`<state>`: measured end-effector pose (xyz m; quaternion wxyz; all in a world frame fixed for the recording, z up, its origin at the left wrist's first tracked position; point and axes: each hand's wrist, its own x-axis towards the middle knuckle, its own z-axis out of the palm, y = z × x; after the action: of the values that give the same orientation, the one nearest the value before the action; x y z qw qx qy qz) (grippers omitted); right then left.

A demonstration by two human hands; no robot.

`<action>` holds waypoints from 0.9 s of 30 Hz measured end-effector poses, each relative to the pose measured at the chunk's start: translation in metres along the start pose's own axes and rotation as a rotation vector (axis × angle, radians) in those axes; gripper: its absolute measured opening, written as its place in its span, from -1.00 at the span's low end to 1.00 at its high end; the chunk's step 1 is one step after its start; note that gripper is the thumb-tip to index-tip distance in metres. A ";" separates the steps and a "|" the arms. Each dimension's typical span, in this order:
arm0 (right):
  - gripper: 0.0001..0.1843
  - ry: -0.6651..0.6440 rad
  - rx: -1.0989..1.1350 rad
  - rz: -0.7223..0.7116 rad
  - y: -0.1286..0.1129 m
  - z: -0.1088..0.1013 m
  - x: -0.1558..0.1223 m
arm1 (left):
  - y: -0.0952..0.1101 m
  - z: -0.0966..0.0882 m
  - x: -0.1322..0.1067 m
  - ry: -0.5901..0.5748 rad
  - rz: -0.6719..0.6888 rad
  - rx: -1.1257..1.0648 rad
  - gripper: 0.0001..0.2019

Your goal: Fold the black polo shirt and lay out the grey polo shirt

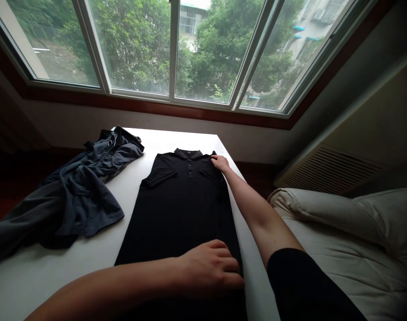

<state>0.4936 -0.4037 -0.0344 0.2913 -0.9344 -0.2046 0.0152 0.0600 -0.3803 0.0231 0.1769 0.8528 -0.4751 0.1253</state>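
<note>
Left hand (210, 267) reaches across, knuckles up, curled over lower right of black polo shirt (186, 205), can't tell if gripping; right hand (220, 163) stretched far out, pinching shirt's shoulder. Dark clothes (89, 187) heaped left, shirt flat mid white surface (166, 139), window (172, 58) behind, pale padded fabric (344, 245) right.

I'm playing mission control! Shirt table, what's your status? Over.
Left hand at side of black shirt, grip unclear. Right hand pinching its shoulder. Shirt front up. Dark clothes heaped beside, not on it.
</note>
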 end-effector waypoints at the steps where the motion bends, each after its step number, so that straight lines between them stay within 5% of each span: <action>1: -0.55 -0.004 -0.044 -0.018 -0.007 0.000 0.001 | 0.002 -0.003 0.000 -0.019 0.020 -0.003 -0.81; 9: -0.47 -0.047 -0.075 -0.089 -0.065 0.006 -0.002 | 0.030 -0.026 0.000 -0.084 0.100 0.004 -0.89; 14: -0.36 -0.162 0.024 -0.098 -0.085 0.034 -0.015 | 0.030 -0.028 -0.007 -0.119 0.084 -0.044 -0.85; 18: -0.35 -0.221 0.056 -0.177 -0.089 0.062 -0.029 | 0.021 -0.014 -0.016 -0.157 0.073 -0.143 -0.82; 27: -0.52 0.008 -0.141 -0.293 -0.083 0.074 -0.055 | 0.017 0.030 -0.025 -0.121 0.068 -0.369 -0.76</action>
<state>0.4017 -0.3236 -0.0552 0.2250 -0.9126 -0.3383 -0.0455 0.0338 -0.3826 -0.0105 0.2968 0.7954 -0.5283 -0.0094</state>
